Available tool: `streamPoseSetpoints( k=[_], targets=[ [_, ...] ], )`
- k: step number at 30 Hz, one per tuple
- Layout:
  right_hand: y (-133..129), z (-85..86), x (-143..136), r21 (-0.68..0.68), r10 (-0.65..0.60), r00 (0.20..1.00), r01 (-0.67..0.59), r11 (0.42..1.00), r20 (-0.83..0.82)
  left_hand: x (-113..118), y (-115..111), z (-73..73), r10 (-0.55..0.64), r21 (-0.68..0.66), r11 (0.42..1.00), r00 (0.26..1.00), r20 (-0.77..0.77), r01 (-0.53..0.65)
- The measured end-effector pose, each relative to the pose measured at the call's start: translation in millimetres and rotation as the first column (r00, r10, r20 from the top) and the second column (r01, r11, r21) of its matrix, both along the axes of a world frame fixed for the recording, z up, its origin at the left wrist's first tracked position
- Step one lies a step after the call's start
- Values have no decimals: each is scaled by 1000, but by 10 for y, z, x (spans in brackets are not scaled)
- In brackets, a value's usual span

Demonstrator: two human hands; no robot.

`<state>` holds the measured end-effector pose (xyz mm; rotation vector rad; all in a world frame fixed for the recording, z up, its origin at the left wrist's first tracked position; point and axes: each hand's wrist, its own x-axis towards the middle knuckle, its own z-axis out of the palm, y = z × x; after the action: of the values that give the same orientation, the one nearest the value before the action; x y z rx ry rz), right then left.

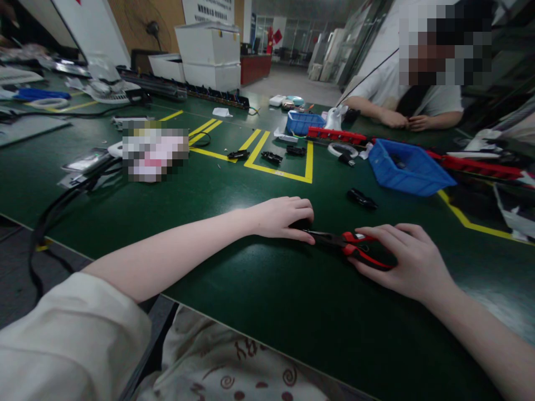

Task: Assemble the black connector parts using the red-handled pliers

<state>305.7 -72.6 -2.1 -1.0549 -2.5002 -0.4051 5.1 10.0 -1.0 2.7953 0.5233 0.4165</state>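
My right hand (412, 259) is closed around the red and black handles of needle-nose pliers (334, 238). Their jaws point left, low over the green table. At the jaw tips is my left hand (284, 218), its fingers curled around a small dark part that they mostly hide; I cannot make out what it is. Beyond my hands, a small black part (361, 199) lies alone on the table. Farther back are more small black parts, among them one (272, 158) inside a yellow-taped outline.
A blue bin (407, 170) stands at the right, with a smaller blue basket (305, 122) behind it. A long red strip (338, 135) crosses the back. Cables (45, 223) run over the left table edge. A co-worker's hands (405, 120) rest across the table.
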Motion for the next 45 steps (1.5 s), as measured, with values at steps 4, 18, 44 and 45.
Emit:
streamPoseSetpoints(
  k=[4, 18, 44, 45],
  targets=[
    [-1, 0, 7, -60, -24, 1000, 23, 998, -15, -54, 15, 7, -47, -12, 999, 999, -11, 47],
    [19, -22, 49, -144, -14, 997, 3, 990, -74, -54, 15, 18, -50, 203, 977, 995, -83, 66],
    [3, -31, 26, -106, 39, 998, -44, 993, -47, -35, -28, 2, -126, 371, 913, 983, -135, 168],
    [3, -32, 26, -118, 32, 998, -38, 992, -56, -36, -35, 0, -128, 395, 902, 982, -142, 174]
  ],
)
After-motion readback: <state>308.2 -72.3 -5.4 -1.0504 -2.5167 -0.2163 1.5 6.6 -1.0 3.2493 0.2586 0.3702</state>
